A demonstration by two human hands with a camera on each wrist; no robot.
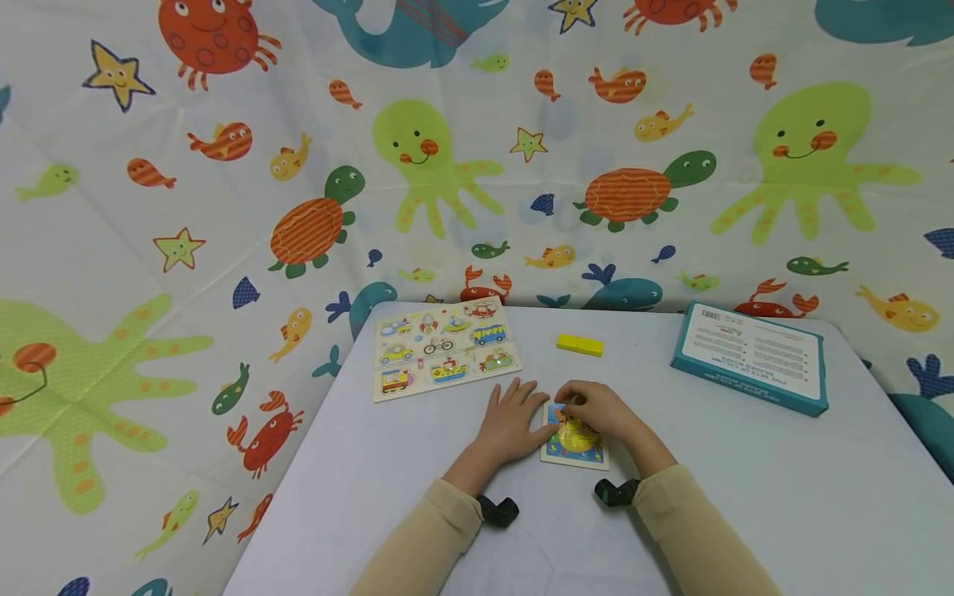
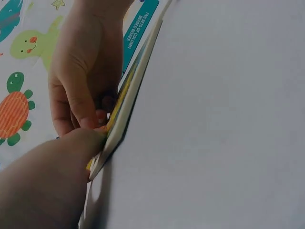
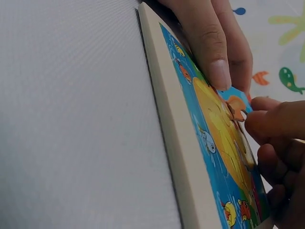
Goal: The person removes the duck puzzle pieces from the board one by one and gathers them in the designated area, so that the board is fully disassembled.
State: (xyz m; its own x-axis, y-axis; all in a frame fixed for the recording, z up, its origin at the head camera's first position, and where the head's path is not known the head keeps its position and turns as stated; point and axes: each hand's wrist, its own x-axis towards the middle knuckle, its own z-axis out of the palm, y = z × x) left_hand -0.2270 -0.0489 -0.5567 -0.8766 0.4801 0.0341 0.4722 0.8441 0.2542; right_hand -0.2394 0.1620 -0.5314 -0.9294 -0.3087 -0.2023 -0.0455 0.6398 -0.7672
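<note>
A small jigsaw puzzle [image 1: 553, 454] in a pale wooden frame lies on the table, with a yellow shape on a blue sea picture. My left hand [image 1: 510, 424] rests flat to its left, fingers spread, the thumb reaching over the puzzle's left side. From the right, my right hand [image 1: 602, 410] bends over the top part of the board. In the right wrist view its fingertips [image 3: 255, 119] pinch an orange-brown puzzle piece [image 3: 235, 106], which stands tilted at the picture's surface. The left thumb [image 3: 219, 71] presses close beside that piece.
Behind the left hand lies a wooden board [image 1: 447, 352] with vehicle pictures. A yellow block [image 1: 580, 345] sits behind the puzzle. A teal and white box [image 1: 751, 358] is at the back right. Sea-animal cloth [image 1: 477, 182] hangs behind the white table [image 1: 335, 497].
</note>
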